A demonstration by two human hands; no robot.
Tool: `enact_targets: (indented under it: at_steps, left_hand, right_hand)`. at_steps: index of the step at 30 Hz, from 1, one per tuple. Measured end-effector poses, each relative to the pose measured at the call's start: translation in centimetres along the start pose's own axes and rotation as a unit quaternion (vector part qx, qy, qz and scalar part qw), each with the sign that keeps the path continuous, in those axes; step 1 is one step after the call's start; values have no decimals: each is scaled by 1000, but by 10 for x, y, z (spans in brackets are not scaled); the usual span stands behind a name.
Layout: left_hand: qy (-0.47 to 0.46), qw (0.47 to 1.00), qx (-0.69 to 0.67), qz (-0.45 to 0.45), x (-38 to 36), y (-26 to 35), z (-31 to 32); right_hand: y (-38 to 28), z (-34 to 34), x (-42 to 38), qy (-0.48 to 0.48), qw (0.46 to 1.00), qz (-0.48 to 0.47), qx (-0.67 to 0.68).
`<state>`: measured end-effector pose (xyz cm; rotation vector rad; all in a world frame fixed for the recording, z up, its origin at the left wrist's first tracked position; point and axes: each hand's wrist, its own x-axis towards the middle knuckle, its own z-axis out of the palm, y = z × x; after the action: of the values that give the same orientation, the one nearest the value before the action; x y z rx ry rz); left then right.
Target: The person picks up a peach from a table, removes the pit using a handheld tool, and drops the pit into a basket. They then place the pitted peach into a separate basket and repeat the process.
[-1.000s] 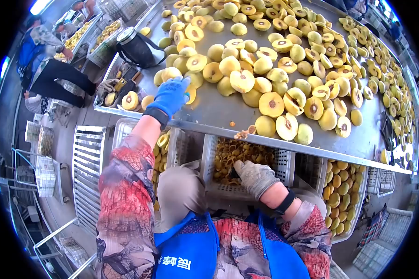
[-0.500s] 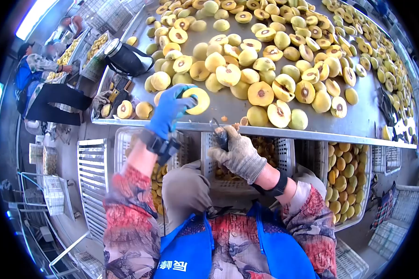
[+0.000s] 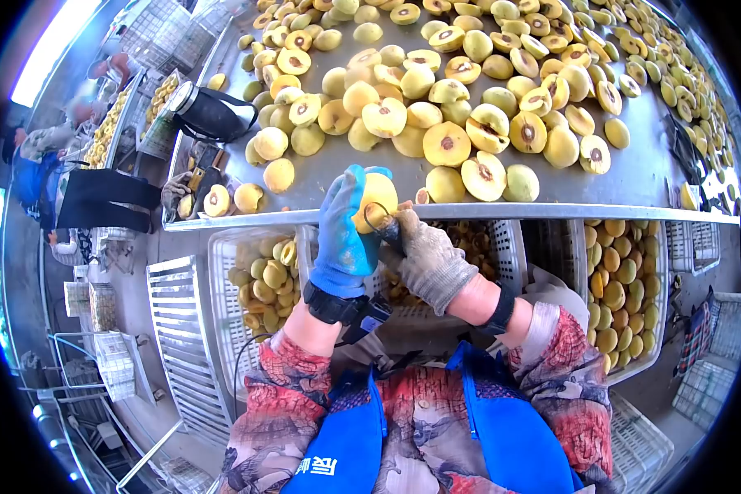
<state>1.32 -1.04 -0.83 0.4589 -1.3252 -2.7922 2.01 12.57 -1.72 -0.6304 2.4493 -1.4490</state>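
My left hand (image 3: 344, 239), in a blue glove, is closed around a yellow peach half (image 3: 378, 189) just over the table's front edge. In a grey knit glove, my right hand (image 3: 433, 262) grips a pitting knife (image 3: 392, 235) with a dark handle and a curved wire loop. The loop touches the peach's lower side, and both hands are close together. Part of the peach is hidden by the blue fingers. Beyond my hands, many halved peaches (image 3: 447, 145) lie on the metal table (image 3: 321, 193), several with their brown stone cavities showing.
Below the table edge stand white crates, one with peach pieces (image 3: 267, 280) and another with yellow fruit (image 3: 621, 288). A black jug (image 3: 214, 114) stands at the table's left. A slatted metal rack (image 3: 185, 329) is on the floor. Another person (image 3: 99, 198) works at far left.
My left hand has come right and down from above the table with the peach half, meeting the knife in my right hand. The view has shifted slightly.
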Motion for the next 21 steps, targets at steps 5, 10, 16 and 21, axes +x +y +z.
enact_targets:
  at_steps: [5, 10, 16, 21]
  left_hand:
    - [-2, 1000, -14, 19, 0, -7, 14]
    - [-43, 999, 2, 13, 0, -8, 14]
    - [-76, 986, 144, -22, -4, -2, 16]
    - [-84, 987, 137, -22, -4, -6, 19]
  right_hand:
    - [1, 1, 2, -32, 997, 62, -13]
    - [7, 1, 1, -54, 997, 55, -5]
    - [8, 1, -5, -85, 993, 84, 11]
    - [0, -16, -5, -183, 957, 173, 147]
